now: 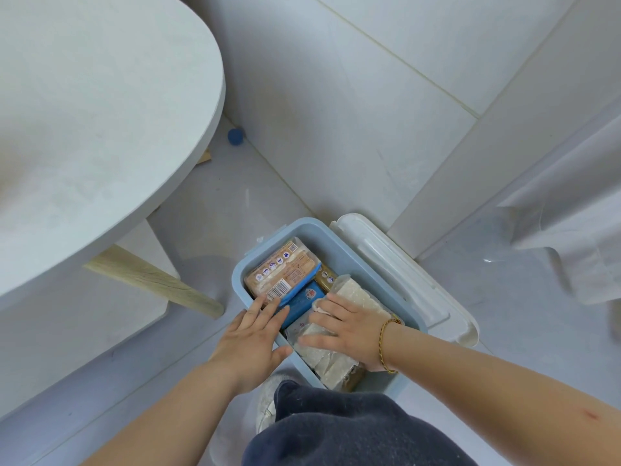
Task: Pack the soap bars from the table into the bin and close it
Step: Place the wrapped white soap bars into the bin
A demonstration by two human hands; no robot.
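Observation:
A light blue bin (356,253) stands open on the floor, packed with wrapped soap bars. An orange pack with a barcode (280,269) lies at its far left, a blue-wrapped bar (304,302) in the middle, and white bars in clear wrap (358,294) on the right. My left hand (253,334) lies flat over the bin's left rim, fingers straight, touching the orange pack and the blue bar. My right hand (346,326) presses flat on the white wrapped bars, fingers spread. The white lid (406,277) leans against the bin's right side.
A round white table (94,129) with a wooden leg (151,280) stands at the left. A small blue ball (235,136) lies on the tiled floor beyond it. My knee in dark trousers (336,428) fills the bottom. A white wall base (470,183) runs at the right.

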